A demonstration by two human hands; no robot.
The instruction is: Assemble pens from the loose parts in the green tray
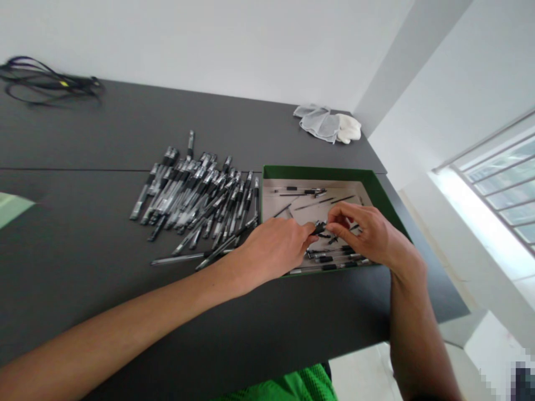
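My left hand (pixel 278 245) reaches over the near left side of a green-walled box (pixel 380 192), its fingers closed on a short black pen part (pixel 320 228). From the other side, my right hand (pixel 365 231) pinches at the end of that same part; the fingertips hide some of it. Below the hands, inside the box, loose pen pieces lie about: thin dark refills (pixel 315 204), black-gripped barrels (pixel 307 191) and more pens along the near wall. To the left of the box is a big heap of clear-barrelled pens (pixel 192 189) with black grips and caps.
The dark grey table (pixel 104 250) meets a white wall at the back. White gloves (pixel 326 123) rest near its far right corner, and a coiled black cable (pixel 50 81) at the far left. Light green paper (pixel 14 209) enters from the left edge. A barred window (pixel 505 172) is at right.
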